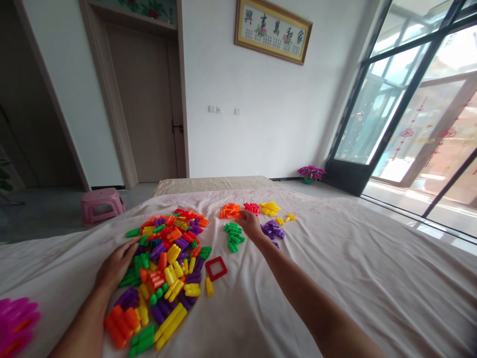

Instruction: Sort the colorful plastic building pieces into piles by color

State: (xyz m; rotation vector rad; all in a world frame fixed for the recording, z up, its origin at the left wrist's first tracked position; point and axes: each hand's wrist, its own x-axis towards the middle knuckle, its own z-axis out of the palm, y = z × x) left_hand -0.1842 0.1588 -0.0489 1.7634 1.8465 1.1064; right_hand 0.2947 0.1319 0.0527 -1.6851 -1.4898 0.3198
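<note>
Right hand at small color piles, left at mixed heap

Right hand [249, 223], center frame: fingers bunched at orange plastic blocks [229, 211]; can't tell if clamped on one. Red blocks [252, 207] just beyond, green blocks [233, 235] nearer, so light fingertip moves and a raised wrist should avoid knocking either. Left hand [117, 263], lower left: fingers close together at mixed block heap [173, 253]; grip unclear. Shallow picks from its edge would limit slides.

The left hand [117, 262] and right hand [248, 222] are seen bare, as are the forearms [298, 288], tapered toward the wrists [261, 240].
</note>
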